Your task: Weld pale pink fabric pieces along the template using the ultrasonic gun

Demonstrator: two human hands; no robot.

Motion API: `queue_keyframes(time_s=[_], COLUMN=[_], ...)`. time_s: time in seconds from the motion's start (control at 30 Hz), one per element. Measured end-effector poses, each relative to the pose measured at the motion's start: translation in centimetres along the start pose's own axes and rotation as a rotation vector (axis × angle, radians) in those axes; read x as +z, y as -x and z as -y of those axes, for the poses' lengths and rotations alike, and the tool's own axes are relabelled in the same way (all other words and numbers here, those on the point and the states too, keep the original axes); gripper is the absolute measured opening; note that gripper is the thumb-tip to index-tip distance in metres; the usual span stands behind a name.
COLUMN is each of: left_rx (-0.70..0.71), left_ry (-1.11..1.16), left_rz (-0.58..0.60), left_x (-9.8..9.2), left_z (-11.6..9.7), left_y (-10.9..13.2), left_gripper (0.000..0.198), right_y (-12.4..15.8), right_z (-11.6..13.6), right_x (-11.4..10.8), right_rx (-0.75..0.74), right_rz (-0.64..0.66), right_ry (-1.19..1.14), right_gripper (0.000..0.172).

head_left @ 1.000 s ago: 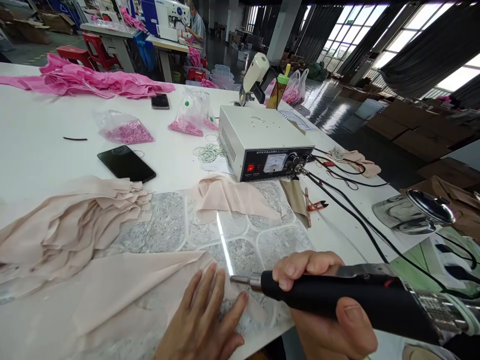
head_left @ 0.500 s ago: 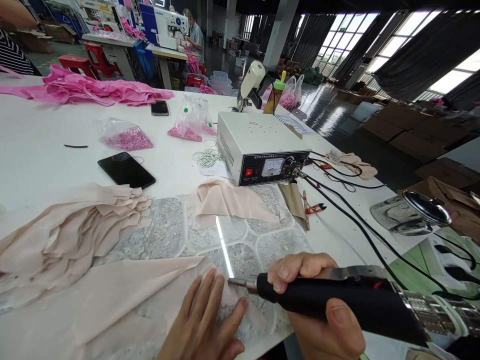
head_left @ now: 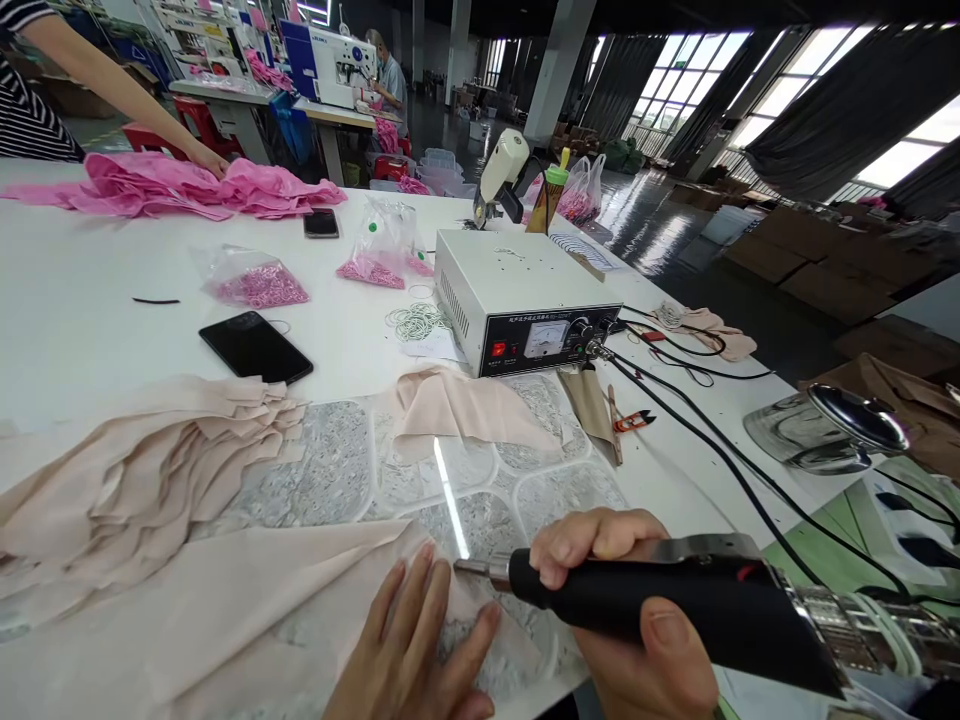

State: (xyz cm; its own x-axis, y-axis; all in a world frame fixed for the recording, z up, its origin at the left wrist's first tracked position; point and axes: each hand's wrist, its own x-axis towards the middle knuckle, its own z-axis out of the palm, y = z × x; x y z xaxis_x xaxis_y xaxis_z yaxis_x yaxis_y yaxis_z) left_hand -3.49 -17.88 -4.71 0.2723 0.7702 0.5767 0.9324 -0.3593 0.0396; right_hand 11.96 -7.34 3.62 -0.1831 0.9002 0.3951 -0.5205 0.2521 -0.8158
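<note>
My right hand point(head_left: 622, 600) is wrapped round a black handheld ultrasonic welding gun point(head_left: 675, 610) with a metal tip and a cable at its back end. The tip points left, at the edge of a thin beige fabric piece point(head_left: 225, 590), close by my left fingertips; whether it touches cannot be made out. My left hand point(head_left: 420, 640) lies flat on that fabric with fingers stretched. Under the fabric is a stone-patterned mat point(head_left: 322, 455). A pile of beige fabric pieces point(head_left: 165, 450) rests at the left, and another beige piece point(head_left: 465, 410) lies beyond my hands.
A grey welder box point(head_left: 525, 290) with a dial stands behind the mat, black cables running right. Around it are a phone point(head_left: 255, 345), bags of pink bits point(head_left: 259, 285), orange-handled snips point(head_left: 634, 421) and a steel pot point(head_left: 817, 430). A co-worker's arm point(head_left: 135, 85) reaches over pink fabric point(head_left: 172, 190).
The co-worker's arm has come down onto the pink fabric at the far left. My hands and the welding gun have barely shifted; the view has tilted slightly.
</note>
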Motion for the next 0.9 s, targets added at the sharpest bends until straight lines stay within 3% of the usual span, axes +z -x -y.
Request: queue_keyframes(time_s=[0.6, 0.9], left_rx=[-0.001, 0.004], left_ry=[-0.076, -0.041], left_rz=[-0.02, -0.014], left_x=[1.5, 1.0], left_z=[-0.4, 0.0], left_y=[1.2, 0.6], left_gripper=[0.053, 0.055], right_y=[-0.5, -0.6], right_z=[-0.6, -0.8], right_x=[0.9, 0.7], right_rx=[0.006, -0.022], right_rz=[-0.006, -0.021], right_ry=[0.023, 0.032], right_gripper=[0.022, 0.022])
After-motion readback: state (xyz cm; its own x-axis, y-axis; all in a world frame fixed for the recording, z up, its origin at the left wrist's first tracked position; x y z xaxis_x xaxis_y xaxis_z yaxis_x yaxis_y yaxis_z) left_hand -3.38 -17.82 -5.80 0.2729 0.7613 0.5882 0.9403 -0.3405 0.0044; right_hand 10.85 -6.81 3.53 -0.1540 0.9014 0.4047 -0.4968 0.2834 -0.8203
